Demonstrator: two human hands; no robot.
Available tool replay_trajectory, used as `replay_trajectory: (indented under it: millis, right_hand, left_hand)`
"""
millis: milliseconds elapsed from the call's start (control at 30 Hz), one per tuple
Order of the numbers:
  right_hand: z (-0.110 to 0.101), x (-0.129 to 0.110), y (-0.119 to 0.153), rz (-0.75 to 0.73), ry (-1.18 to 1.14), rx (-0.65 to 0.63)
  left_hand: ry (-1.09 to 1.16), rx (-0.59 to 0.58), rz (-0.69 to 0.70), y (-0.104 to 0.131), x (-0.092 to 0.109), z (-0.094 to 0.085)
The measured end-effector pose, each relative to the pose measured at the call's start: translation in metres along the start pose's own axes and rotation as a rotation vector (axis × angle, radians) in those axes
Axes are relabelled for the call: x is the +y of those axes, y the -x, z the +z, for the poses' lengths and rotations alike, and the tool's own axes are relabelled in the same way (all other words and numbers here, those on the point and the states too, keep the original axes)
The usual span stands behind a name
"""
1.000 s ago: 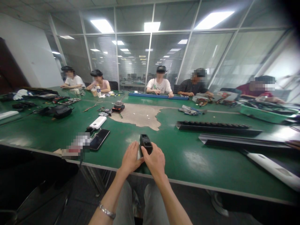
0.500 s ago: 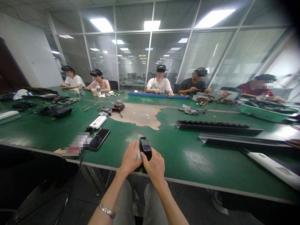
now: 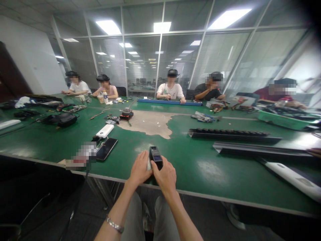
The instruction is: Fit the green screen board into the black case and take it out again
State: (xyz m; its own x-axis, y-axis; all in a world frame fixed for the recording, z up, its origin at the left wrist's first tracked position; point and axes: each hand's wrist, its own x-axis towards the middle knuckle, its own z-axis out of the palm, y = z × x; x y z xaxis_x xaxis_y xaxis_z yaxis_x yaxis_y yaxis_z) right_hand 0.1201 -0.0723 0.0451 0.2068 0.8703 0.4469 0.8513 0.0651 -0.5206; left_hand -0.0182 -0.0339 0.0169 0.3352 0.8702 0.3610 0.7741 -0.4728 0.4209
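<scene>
Close to the table's near edge, my right hand (image 3: 165, 172) is wrapped round a small black handheld device (image 3: 155, 155) with a little screen and buttons on its top face. My left hand (image 3: 140, 167) is closed just left of it, fingers together and pointing forward. A sliver of something pale (image 3: 149, 164) shows between my left hand and the device; most of it is hidden under the fingers. The two hands meet at the thumbs.
A black smartphone (image 3: 107, 149) and a white power bank (image 3: 105, 131) lie to the left. Black metal channels (image 3: 235, 136) and a white-handled tool (image 3: 292, 179) lie right. Ahead are a sensor-like unit (image 3: 126, 113) and a green basket (image 3: 283, 120). Several people sit across the table (image 3: 180, 157).
My hands and the black device stay practically where they were. Across the table, the person in dark clothes has raised a hand towards the head.
</scene>
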Motion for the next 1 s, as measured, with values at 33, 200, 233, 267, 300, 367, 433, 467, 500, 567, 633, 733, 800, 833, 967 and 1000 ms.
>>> replay_trajectory:
  millis: [33, 200, 233, 267, 300, 367, 433, 467, 500, 567, 633, 733, 800, 833, 967, 1000]
  right_hand:
    - [0.000, 0.000, 0.000, 0.000, 0.001, 0.003]
    - [-0.002, -0.002, -0.005, -0.002, -0.035, 0.016]
    - [-0.003, -0.003, -0.006, -0.006, -0.053, 0.021]
    - [-0.004, -0.003, -0.008, -0.010, -0.074, 0.027]
    - [-0.006, -0.003, -0.009, -0.012, -0.098, 0.036]
    - [-0.010, -0.003, -0.013, -0.010, -0.150, 0.063]
    - [-0.016, -0.002, -0.017, 0.004, -0.205, 0.097]
    - [-0.019, 0.000, -0.019, 0.016, -0.229, 0.116]
    - [-0.023, 0.003, -0.022, 0.032, -0.249, 0.136]
    - [-0.029, 0.013, -0.026, 0.064, -0.260, 0.173]
    - [-0.034, 0.028, -0.031, 0.091, -0.226, 0.201]
    - [-0.038, 0.054, -0.034, 0.144, -0.133, 0.209]
    - [-0.038, 0.071, -0.034, 0.183, -0.085, 0.201]
    - [-0.037, 0.078, -0.034, 0.193, -0.065, 0.196]
    - [-0.031, 0.096, -0.031, 0.209, -0.022, 0.158]
    - [-0.029, 0.098, -0.031, 0.206, -0.019, 0.151]
  left_hand:
    - [0.001, 0.000, 0.002, 0.000, 0.000, 0.000]
    - [0.003, 0.000, 0.002, 0.000, -0.002, 0.002]
    - [0.002, -0.002, 0.001, 0.000, -0.002, 0.002]
    - [0.000, -0.002, -0.001, 0.000, -0.002, 0.002]
    - [-0.001, -0.001, -0.005, 0.001, -0.002, 0.002]
    - [-0.003, 0.007, -0.011, 0.001, -0.001, 0.002]
    - [-0.001, 0.019, -0.012, 0.002, 0.000, 0.001]
    - [0.001, 0.024, -0.014, 0.002, 0.000, 0.001]
    - [0.002, 0.026, -0.016, 0.002, 0.001, 0.000]
    - [0.005, 0.020, -0.027, 0.002, 0.001, 0.000]
    - [0.008, 0.005, -0.043, 0.002, 0.001, -0.001]
    - [0.009, -0.011, -0.053, 0.001, 0.002, -0.001]
    - [0.008, -0.013, -0.049, 0.001, 0.002, -0.001]
    - [0.007, -0.013, -0.047, 0.001, 0.002, -0.002]
    - [0.002, -0.014, -0.049, 0.000, 0.003, -0.003]
    - [0.000, -0.017, -0.050, 0.000, 0.003, -0.003]
